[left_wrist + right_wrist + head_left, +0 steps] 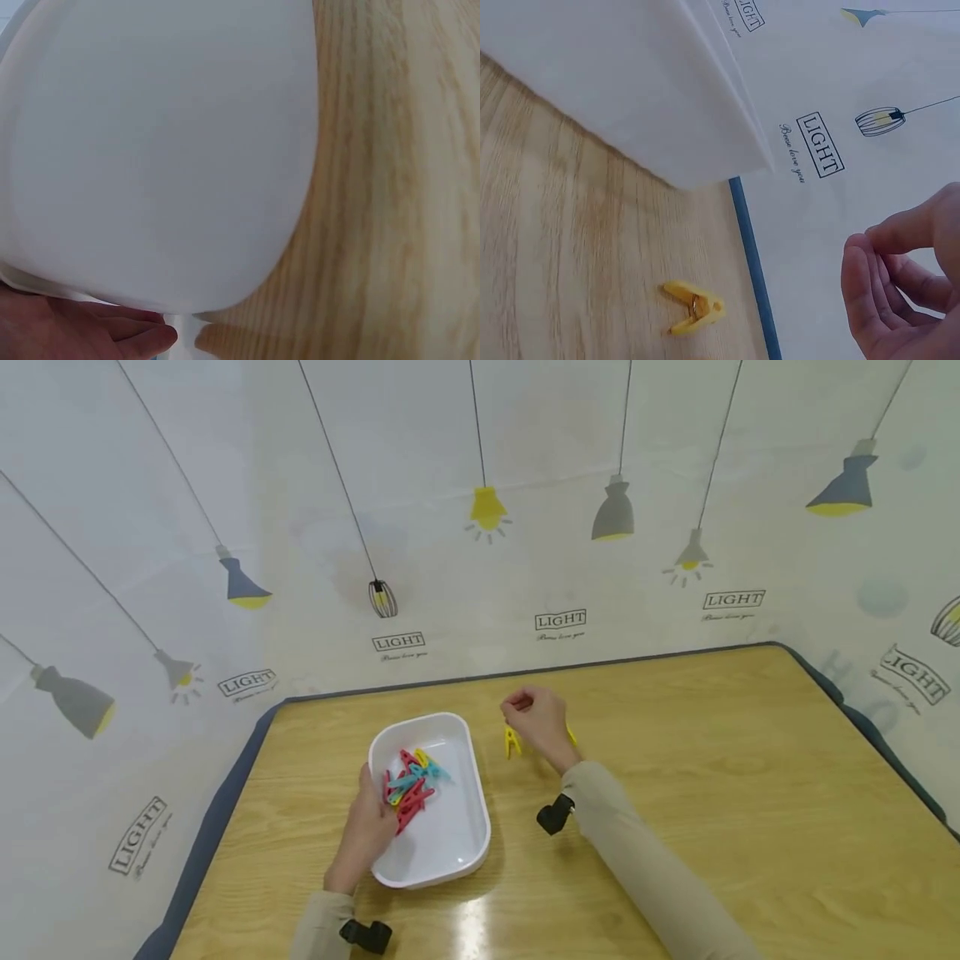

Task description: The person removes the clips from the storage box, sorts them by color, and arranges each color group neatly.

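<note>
My left hand (369, 827) grips the left side of a white plastic tray (468, 793). In the left wrist view, its fingers (142, 337) lie beside the tray's pale outer wall (165, 150). Several red, blue and yellow clothespins (412, 797) are heaped at the tray's left side. Right of the tray, my right hand (542, 722) hovers above the table, thumb against curled fingertips; nothing shows between them in the right wrist view. Beneath that hand is a yellow clothespin (697, 307). Another yellow clothespin (572, 735) shows partly behind the wrist.
The wood-grain table (750, 793) extends right of the tray, with a dark blue edge (570, 668) along the back. Behind it hangs a pale backdrop (450, 568) printed with lamps. A black strap-mounted device (555, 814) sits at the right wrist, another (366, 935) at the left.
</note>
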A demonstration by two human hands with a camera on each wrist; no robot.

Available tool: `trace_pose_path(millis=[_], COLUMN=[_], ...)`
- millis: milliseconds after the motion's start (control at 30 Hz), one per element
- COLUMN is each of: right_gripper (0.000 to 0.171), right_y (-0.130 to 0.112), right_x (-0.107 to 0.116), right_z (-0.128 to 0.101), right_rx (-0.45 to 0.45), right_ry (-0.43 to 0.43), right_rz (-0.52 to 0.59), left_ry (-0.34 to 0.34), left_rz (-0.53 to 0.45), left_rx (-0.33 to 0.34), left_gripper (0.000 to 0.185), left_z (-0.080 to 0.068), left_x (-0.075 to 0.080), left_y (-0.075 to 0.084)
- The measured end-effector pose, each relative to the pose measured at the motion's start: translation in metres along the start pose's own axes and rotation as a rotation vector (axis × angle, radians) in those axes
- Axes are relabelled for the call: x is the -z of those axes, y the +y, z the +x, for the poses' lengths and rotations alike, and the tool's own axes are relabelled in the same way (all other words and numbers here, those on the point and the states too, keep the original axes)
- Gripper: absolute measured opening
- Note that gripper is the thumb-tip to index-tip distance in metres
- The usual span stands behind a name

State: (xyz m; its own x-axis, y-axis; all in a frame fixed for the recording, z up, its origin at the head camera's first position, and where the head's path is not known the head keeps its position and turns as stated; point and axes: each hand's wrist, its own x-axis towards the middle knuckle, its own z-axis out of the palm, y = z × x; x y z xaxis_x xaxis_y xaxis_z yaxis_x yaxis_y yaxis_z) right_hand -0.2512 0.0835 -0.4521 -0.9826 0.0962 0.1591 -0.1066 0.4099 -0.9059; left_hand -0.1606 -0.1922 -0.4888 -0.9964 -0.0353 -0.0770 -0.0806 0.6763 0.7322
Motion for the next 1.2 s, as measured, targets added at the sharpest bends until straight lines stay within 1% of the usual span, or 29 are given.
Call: trace_pose_path(millis=[133,233,367,567,700,767,933,1067,1200], right_gripper=[0.008,0.008,0.008,0.007,0.006,0.006,0.006,0.005,0.005], right_y=[-0.011,-0.022,-0.036,-0.052,-0.055,-0.055,-0.055,-0.052,-0.050], right_x=[-0.009,-0.019,-0.034,-0.059,-0.073,-0.080,-0.098,-0.113,-0.124], right_z=[0.001,0.002,0.003,-0.002,-0.004,-0.005,-0.010,-0.017,-0.024], right_rx=[0.008,0.030,0.073,0.091,0.108,0.112,0.096,0.104,0.158], right_ry=[-0.021,-0.035,-0.062,-0.118,-0.133,-0.140,-0.151,-0.175,-0.235], right_rz=[0.057,0.077,0.045,0.001,-0.013,-0.012,-0.005,-0.012,0.009], left_ry=[-0.005,-0.009,-0.013,-0.017,-0.009,-0.006,0.007,0.023,0.049], left_rz=[-0.011,-0.011,-0.016,-0.013,-0.015,-0.019,-0.012,0.004,0.011], left_rx=[0.007,0.007,0.008,-0.003,-0.020,-0.018,-0.027,-0.062,-0.104], left_gripper=[0.080,0.079,0.080,0.082,0.082,0.083,0.082,0.081,0.080], left_z=[-0.001,0.000,0.003,0.006,0.005,0.004,0.002,0.002,0.001], left_x=[0.001,0.003,0.005,0.003,0.001,0.001,0.000,0.000,0.001], left_y=[-0.001,0.000,0.001,0.001,0.000,-0.001,-0.005,-0.005,-0.007])
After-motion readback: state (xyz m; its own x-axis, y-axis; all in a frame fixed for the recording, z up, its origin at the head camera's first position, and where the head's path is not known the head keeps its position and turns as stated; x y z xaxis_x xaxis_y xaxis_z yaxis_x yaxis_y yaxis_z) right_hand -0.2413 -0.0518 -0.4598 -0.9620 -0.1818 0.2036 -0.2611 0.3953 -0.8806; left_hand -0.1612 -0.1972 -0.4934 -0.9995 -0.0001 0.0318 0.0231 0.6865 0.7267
